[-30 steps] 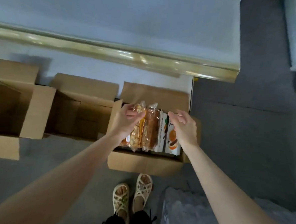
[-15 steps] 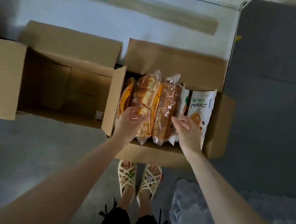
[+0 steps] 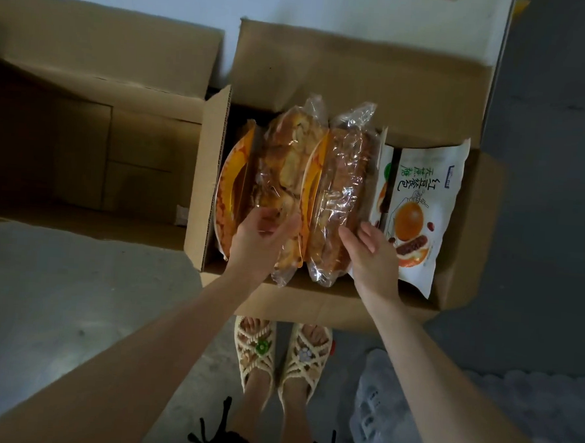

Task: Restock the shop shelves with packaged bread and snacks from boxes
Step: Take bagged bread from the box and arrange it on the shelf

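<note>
Where left hand (image 3: 261, 241) grips it, bread pack (image 3: 289, 159) stands edgewise, pointing away.

1. Open brown cardboard box (image 3: 362, 71), packed with upright bread packs.
2. Inside the box, towards its left: clear-wrapped golden bread pack (image 3: 287, 166), gripped at the near end by left hand (image 3: 259, 240).
3. Inside, at mid-box: clear-wrapped brown loaf pack (image 3: 341, 190), touched by right hand (image 3: 371, 257), fingers fairly straight.
4. By the box's right wall: white printed bun packet (image 3: 418, 208).
5. Left of the box: second open cardboard carton (image 3: 83, 140).

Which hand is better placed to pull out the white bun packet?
Right. The right hand sits beside the white bun packet, fingers relaxed; the left hand grips a clear bread bag farther left.
</note>
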Demonstrator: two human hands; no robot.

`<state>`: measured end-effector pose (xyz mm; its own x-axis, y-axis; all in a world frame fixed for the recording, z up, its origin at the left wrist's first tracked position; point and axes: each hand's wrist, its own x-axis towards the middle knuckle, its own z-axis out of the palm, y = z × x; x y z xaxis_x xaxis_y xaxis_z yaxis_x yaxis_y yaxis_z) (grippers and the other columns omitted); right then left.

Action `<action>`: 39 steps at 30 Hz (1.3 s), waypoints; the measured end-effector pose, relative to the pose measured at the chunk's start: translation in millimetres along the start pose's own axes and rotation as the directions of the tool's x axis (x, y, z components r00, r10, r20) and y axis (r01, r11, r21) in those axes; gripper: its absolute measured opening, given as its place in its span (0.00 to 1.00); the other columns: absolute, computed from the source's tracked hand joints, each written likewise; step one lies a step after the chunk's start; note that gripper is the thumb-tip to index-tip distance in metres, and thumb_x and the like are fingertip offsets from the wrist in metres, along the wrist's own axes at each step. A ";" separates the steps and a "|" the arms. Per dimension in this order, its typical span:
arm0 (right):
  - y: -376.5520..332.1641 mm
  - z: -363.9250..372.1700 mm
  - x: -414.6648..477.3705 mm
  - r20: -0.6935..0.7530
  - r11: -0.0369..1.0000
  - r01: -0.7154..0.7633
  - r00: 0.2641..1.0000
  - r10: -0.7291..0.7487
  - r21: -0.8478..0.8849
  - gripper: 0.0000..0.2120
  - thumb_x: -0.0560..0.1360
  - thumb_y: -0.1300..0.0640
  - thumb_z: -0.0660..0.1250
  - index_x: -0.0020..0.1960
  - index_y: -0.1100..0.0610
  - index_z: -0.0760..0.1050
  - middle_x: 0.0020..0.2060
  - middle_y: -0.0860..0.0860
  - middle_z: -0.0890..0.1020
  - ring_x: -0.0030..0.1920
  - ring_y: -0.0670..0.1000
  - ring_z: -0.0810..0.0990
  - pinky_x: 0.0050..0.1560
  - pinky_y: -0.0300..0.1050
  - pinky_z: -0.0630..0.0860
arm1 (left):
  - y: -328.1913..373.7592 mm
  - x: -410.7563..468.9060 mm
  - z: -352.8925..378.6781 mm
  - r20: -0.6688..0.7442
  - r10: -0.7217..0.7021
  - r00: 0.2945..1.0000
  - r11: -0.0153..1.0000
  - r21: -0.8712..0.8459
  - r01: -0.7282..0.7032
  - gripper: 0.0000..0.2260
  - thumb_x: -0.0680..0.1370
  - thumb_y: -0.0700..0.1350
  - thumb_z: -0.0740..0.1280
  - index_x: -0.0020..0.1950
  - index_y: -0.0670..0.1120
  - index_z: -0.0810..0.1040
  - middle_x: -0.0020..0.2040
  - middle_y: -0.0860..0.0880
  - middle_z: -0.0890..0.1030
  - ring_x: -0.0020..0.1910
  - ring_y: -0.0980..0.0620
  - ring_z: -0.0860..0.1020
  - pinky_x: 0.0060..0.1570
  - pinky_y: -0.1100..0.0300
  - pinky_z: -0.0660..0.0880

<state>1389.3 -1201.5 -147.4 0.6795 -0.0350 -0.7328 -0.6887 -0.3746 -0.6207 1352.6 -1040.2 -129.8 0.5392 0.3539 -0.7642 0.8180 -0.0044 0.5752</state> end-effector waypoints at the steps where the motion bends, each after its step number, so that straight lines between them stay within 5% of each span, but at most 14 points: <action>1: 1.6 1.7 1.0 0.000 1.000 -0.009 1.000 0.009 0.020 0.29 0.73 0.48 0.71 0.66 0.65 0.72 0.61 0.55 0.80 0.63 0.51 0.77 0.66 0.51 0.73 | -1.3 2.0 0.3 -0.004 0.002 1.000 1.000 0.000 -0.002 0.21 0.75 0.57 0.69 0.63 0.47 0.74 0.51 0.55 0.80 0.51 0.56 0.78 0.49 0.63 0.74; 5: 5.5 9.1 7.2 0.000 0.998 0.017 1.000 -0.017 -0.056 0.23 0.77 0.52 0.68 0.69 0.59 0.70 0.58 0.46 0.78 0.62 0.49 0.77 0.66 0.50 0.73 | -9.1 9.7 1.6 -0.013 0.004 1.000 1.000 0.005 -0.004 0.23 0.74 0.58 0.69 0.63 0.47 0.75 0.51 0.53 0.81 0.52 0.53 0.79 0.55 0.56 0.76; 10: 11.3 16.1 19.5 -0.020 0.989 -0.005 1.000 0.003 -0.147 0.30 0.77 0.49 0.67 0.75 0.58 0.64 0.67 0.51 0.76 0.66 0.51 0.75 0.67 0.45 0.71 | -12.1 12.5 3.0 -0.018 0.035 0.999 0.999 0.008 -0.035 0.21 0.75 0.56 0.69 0.62 0.45 0.75 0.48 0.53 0.80 0.48 0.55 0.79 0.46 0.64 0.73; 14: 13.9 20.0 25.9 -0.100 0.983 -0.017 0.995 -0.001 -0.181 0.26 0.77 0.52 0.69 0.72 0.57 0.69 0.65 0.52 0.77 0.64 0.52 0.76 0.63 0.40 0.71 | -14.6 14.1 4.7 -0.037 0.047 0.998 0.999 0.019 -0.046 0.18 0.75 0.55 0.69 0.60 0.46 0.76 0.44 0.56 0.79 0.43 0.60 0.77 0.42 0.68 0.71; 17: 16.5 22.0 28.1 -0.176 0.981 -0.009 0.984 -0.026 -0.194 0.19 0.76 0.54 0.70 0.65 0.58 0.76 0.59 0.53 0.81 0.59 0.52 0.79 0.64 0.46 0.74 | -16.3 13.8 6.6 -0.039 0.054 0.998 0.998 0.026 -0.053 0.18 0.76 0.55 0.69 0.60 0.46 0.76 0.44 0.56 0.79 0.43 0.60 0.77 0.42 0.68 0.71; 21: 14.6 20.7 26.9 -0.260 0.989 0.001 0.965 -0.040 -0.149 0.11 0.77 0.56 0.68 0.56 0.60 0.82 0.51 0.54 0.84 0.51 0.50 0.81 0.56 0.39 0.76 | -15.1 13.1 7.4 -0.042 0.057 0.998 0.998 0.026 -0.056 0.18 0.76 0.55 0.69 0.61 0.46 0.76 0.45 0.56 0.79 0.44 0.60 0.77 0.43 0.67 0.71; 24: 11.2 16.6 23.5 -0.289 0.999 -0.012 0.957 -0.003 -0.052 0.08 0.77 0.58 0.67 0.51 0.60 0.83 0.45 0.51 0.84 0.49 0.51 0.81 0.59 0.49 0.77 | -13.6 8.9 7.2 -0.039 0.053 0.998 0.998 0.022 -0.053 0.17 0.77 0.54 0.68 0.60 0.45 0.76 0.46 0.54 0.80 0.45 0.59 0.78 0.42 0.68 0.71; 27: 3.4 10.5 16.5 -0.285 0.996 -0.006 0.958 0.032 0.093 0.06 0.77 0.59 0.67 0.50 0.60 0.82 0.39 0.45 0.80 0.43 0.45 0.80 0.56 0.47 0.78 | -11.3 1.2 5.4 -0.026 0.045 0.999 0.999 0.018 -0.044 0.18 0.77 0.55 0.67 0.61 0.46 0.75 0.49 0.52 0.80 0.46 0.58 0.79 0.40 0.68 0.72; 33: -19.8 -12.5 -9.8 -0.270 0.988 0.059 0.963 -0.019 0.142 0.09 0.77 0.60 0.68 0.54 0.62 0.82 0.37 0.42 0.80 0.41 0.39 0.79 0.52 0.38 0.77 | 3.5 -26.9 4.3 -0.030 0.031 0.999 0.999 -0.006 -0.031 0.20 0.77 0.57 0.66 0.63 0.47 0.74 0.52 0.51 0.80 0.47 0.58 0.78 0.35 0.71 0.70; 39: -40.5 -32.1 -55.9 -0.213 0.971 0.080 0.977 -0.031 0.225 0.06 0.75 0.61 0.70 0.44 0.50 0.82 0.38 0.42 0.83 0.44 0.43 0.82 0.57 0.46 0.79 | 37.5 -62.6 11.0 0.057 0.022 0.998 1.000 -0.013 -0.021 0.22 0.76 0.60 0.66 0.64 0.49 0.70 0.52 0.55 0.77 0.47 0.59 0.76 0.40 0.66 0.73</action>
<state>1387.3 -1214.1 -72.3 0.7388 -0.2196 -0.6371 -0.6714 -0.1583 -0.7240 1351.7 -1072.8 -63.5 0.5674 0.2995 -0.7671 0.8039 0.0005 0.5948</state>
